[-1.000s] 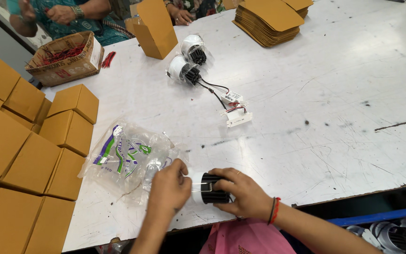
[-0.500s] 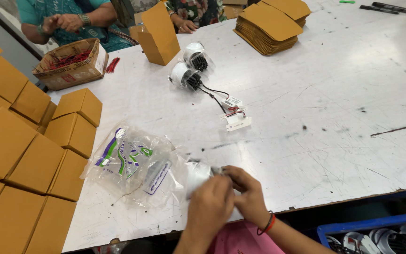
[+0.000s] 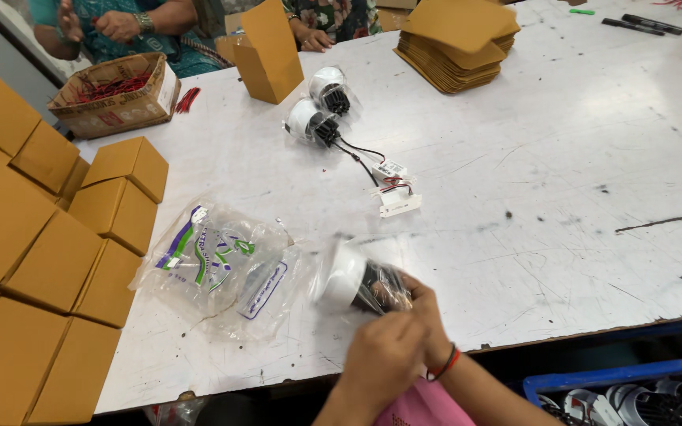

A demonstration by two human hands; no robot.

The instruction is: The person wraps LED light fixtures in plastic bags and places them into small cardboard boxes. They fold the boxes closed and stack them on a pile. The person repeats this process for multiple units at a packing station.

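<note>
Both hands (image 3: 392, 355) now lift the bagged lamp (image 3: 357, 282) off the scuffed white table (image 3: 562, 181).

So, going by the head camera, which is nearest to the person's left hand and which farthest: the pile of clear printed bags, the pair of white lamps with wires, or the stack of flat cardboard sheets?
From the left hand:
1. Pile of clear printed bags, just to its left near the table's front edge.
2. Pair of white lamps with wires, farther back, mid-table.
3. Stack of flat cardboard sheets, at the far edge, back right.
</note>
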